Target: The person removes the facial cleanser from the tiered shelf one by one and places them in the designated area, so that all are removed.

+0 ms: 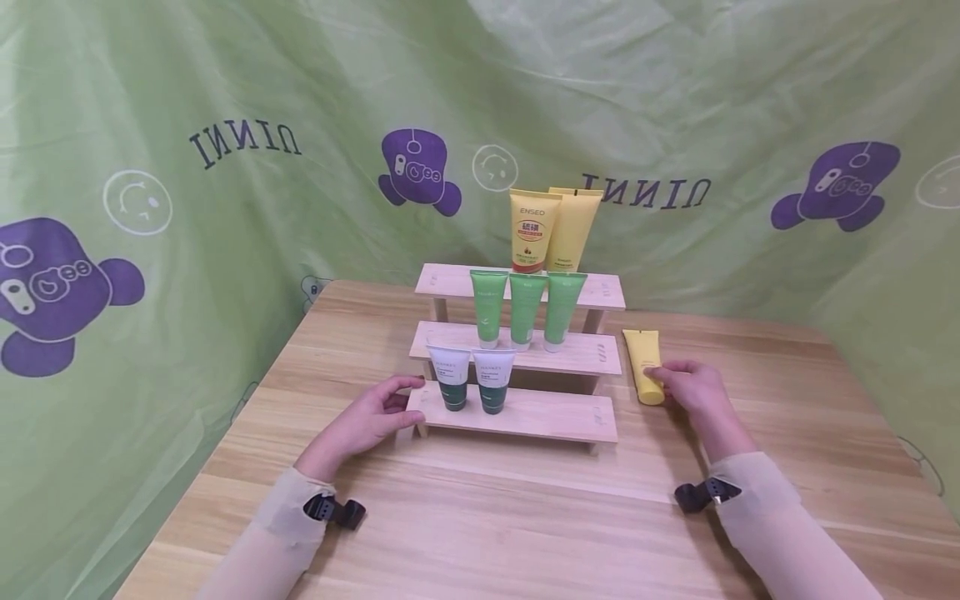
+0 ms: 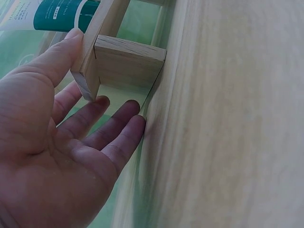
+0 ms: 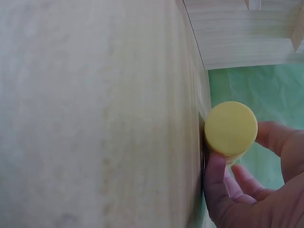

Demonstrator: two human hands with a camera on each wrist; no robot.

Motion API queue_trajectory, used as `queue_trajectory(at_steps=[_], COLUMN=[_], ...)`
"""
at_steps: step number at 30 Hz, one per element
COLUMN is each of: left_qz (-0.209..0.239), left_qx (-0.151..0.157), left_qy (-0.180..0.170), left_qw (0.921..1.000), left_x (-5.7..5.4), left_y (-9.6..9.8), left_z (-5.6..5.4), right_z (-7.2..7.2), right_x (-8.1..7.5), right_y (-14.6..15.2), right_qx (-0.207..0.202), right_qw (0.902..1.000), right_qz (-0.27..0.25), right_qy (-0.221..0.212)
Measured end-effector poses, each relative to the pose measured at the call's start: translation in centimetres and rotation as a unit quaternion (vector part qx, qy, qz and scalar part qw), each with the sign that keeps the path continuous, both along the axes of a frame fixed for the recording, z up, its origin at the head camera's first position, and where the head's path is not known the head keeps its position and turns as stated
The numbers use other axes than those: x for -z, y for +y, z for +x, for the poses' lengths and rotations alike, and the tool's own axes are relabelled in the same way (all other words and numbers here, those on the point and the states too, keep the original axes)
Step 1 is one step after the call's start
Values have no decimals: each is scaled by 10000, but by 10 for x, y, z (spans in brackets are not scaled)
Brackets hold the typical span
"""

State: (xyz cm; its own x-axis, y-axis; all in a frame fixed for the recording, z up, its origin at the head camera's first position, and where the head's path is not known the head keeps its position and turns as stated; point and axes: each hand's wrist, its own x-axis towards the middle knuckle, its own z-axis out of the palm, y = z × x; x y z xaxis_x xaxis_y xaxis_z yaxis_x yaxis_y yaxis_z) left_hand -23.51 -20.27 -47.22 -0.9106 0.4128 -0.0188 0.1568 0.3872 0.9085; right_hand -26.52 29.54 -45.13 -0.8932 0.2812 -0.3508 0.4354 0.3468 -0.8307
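To the right of a three-step wooden display rack [image 1: 547, 417], a yellow squeeze tube [image 1: 642, 354] lies along the tabletop with its round cap [image 3: 231, 127] toward me. My right hand [image 1: 693, 385] pinches it near the cap, thumb and fingers on opposite sides. My left hand [image 1: 375, 414] is at the left end of the lowest step, its thumb touching the board [image 2: 102, 38] and its other fingers loosely spread by the end. Close to that hand, two white-and-green tubes [image 1: 452, 383] stand upright on the lowest step.
Three green tubes [image 1: 524, 310] stand on the middle step. Two yellow tubes [image 1: 532, 233] stand on the top step, one partly behind the other. The wooden table [image 1: 525, 525] backs onto a green patterned curtain [image 1: 337, 75], which also runs along both sides.
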Motion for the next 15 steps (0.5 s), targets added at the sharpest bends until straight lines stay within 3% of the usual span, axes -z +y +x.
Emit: queue_trajectory(at_steps=[9,15], left_qz=[-30,29], left_qx=[20,51], left_qy=[11,72], left_qw=[10000,10000], left_x=[-7,-2], left_y=[1,-2], left_z=[-1,-2], right_z=[-2,0], right_x=[-5,-7], right_y=[1,3], right_qx=[-242,-462], right_qw=[9991,9973], right_qz=[-330,-573], right_qy=[-50,8])
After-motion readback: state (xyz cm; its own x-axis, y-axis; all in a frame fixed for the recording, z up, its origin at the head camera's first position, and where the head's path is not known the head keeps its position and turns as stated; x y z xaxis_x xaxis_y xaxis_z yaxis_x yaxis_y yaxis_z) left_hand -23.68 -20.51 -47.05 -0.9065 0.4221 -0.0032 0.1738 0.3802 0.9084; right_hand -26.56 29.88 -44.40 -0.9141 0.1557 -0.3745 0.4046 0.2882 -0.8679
